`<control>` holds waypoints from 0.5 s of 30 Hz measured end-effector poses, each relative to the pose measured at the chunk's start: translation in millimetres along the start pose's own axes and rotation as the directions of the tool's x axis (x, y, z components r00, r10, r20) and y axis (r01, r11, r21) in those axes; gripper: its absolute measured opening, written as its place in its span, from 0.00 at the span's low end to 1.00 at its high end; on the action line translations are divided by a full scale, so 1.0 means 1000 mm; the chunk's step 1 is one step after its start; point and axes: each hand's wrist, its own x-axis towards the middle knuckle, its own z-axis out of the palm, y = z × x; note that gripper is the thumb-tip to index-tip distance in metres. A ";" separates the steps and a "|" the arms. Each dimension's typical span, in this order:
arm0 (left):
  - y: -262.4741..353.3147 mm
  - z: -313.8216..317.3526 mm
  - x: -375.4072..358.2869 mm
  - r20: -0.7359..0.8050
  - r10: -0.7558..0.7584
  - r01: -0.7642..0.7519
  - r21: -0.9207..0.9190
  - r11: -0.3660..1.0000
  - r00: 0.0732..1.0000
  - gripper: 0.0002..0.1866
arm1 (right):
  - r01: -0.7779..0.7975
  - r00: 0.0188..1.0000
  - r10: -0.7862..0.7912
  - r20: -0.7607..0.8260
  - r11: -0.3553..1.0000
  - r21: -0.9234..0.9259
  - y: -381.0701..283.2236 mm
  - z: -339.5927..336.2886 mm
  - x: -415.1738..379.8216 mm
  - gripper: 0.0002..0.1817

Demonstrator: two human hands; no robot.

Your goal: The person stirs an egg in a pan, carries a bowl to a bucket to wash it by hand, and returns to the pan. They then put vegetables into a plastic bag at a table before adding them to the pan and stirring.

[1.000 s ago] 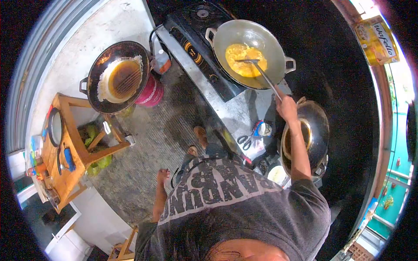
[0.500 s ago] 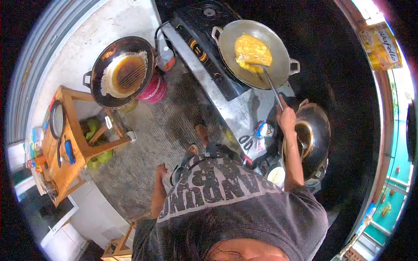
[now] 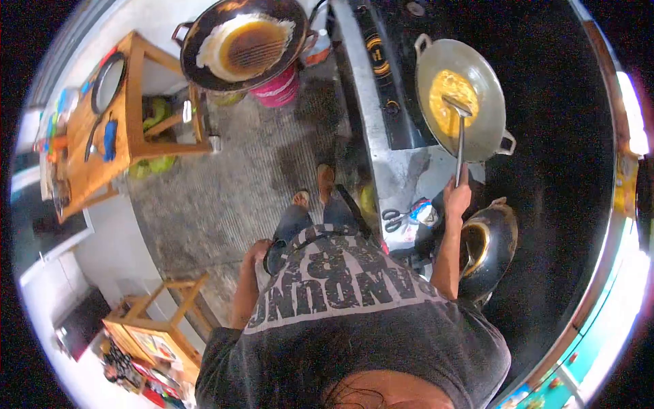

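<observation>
A light metal wok (image 3: 487, 102) stands on the black stove (image 3: 395, 102), with yellow food (image 3: 446, 88) in its middle. My right hand (image 3: 458, 198) is closed round the handle of a metal spatula (image 3: 460, 136), whose blade rests on the food. Close beside my right forearm is a dark wok (image 3: 501, 235) with some brown liquid in it. My left hand (image 3: 259, 251) hangs by my left hip, next to the dark shirt; its fingers are too small and blurred to make out.
Scissors (image 3: 393, 218) and a small blue-and-white packet (image 3: 426, 214) lie on the counter. At the upper left a large dark pan (image 3: 197, 71) with brown liquid sits above a pink bucket (image 3: 278, 88). A wooden table (image 3: 126, 129) stands at the left, a wooden stool (image 3: 153, 307) at the lower left.
The view has turned, so the woks sit further right and the large dark pan higher. The spatula blade has moved from the food's near edge onto the food, which looks more spread out.
</observation>
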 end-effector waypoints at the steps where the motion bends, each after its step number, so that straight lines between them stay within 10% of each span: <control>1: -0.001 0.008 -0.009 0.007 -0.051 0.051 -0.071 0.996 0.999 0.21 | 0.020 1.000 -0.019 0.011 1.000 -0.011 -0.001 0.000 -0.001 0.29; 4: 0.013 0.037 -0.037 0.051 -0.343 0.339 -0.343 0.876 0.938 0.19 | -0.022 0.999 0.025 0.041 0.997 -0.069 0.005 0.004 0.007 0.32; 8: 0.032 0.081 -0.075 0.030 -0.499 0.442 -0.513 0.736 0.866 0.17 | 0.379 0.795 -0.376 -0.476 0.921 -0.094 -0.068 -0.010 0.006 0.15; 10: 0.043 0.111 -0.090 0.008 -0.567 0.469 -0.571 0.673 0.824 0.16 | 0.243 0.959 -0.149 -0.241 0.868 0.433 -0.117 0.039 -0.004 0.17; 15: 0.046 0.186 -0.126 -0.156 -0.680 0.492 -0.579 0.650 0.716 0.17 | -0.283 0.939 0.249 0.236 0.952 0.121 -0.139 0.229 0.050 0.39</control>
